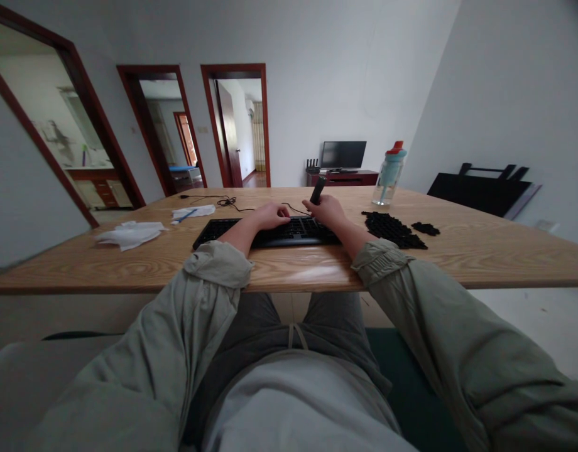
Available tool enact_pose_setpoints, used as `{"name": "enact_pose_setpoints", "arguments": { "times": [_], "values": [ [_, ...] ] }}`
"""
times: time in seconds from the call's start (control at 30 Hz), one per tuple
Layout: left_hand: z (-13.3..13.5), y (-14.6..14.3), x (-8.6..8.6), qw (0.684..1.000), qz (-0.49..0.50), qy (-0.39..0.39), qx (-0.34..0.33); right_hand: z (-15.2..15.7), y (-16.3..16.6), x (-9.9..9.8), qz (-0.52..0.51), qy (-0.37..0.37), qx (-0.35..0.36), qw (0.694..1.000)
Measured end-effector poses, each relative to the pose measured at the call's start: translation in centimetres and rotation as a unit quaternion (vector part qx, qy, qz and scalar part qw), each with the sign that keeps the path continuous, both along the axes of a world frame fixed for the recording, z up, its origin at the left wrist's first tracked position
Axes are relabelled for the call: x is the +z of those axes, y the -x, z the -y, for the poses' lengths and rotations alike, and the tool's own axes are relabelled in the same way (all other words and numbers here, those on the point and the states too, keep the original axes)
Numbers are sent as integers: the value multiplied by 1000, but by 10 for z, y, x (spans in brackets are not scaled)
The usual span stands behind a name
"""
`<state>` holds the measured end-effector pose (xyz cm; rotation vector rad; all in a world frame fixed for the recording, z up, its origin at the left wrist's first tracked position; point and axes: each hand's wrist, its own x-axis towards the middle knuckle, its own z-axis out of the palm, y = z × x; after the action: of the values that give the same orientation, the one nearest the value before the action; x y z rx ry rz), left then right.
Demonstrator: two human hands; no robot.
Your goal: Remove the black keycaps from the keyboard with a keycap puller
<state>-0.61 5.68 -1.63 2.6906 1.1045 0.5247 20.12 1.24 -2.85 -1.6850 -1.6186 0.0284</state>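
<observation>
A black keyboard [293, 233] lies along the front of the wooden table, partly covered by my hands and forearms. Over its middle, my left hand [269, 216] rests with curled fingers close together; whatever may be between them is hidden. My right hand [330, 211] is closed around a thick black handle [318, 188], which points up and slightly right; its lower end is hidden by the fingers. Right of the keyboard lies a heap of small black pieces that look like keycaps [393, 230], with a smaller cluster of keycaps [425, 228] beside it.
Crumpled white tissue [131, 235] lies on the left, near another tissue [205, 211] with a thin blue stick [185, 216] on it. A black cable [227, 201] coils behind the keyboard. A clear bottle with a red lid [387, 176] stands at the back right.
</observation>
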Motion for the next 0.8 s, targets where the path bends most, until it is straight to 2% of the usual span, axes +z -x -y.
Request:
{"name": "enact_pose_setpoints", "arguments": {
  "times": [0.57, 0.8],
  "values": [
    [-2, 0, -1, 1000, -7, 1, -6, 15, 0, 7, 59, -5, 33, 998],
    [-5, 0, -3, 1000, -1, 7, -7, 12, -8, 8, 1, 34, 62, 998]
  ]
}}
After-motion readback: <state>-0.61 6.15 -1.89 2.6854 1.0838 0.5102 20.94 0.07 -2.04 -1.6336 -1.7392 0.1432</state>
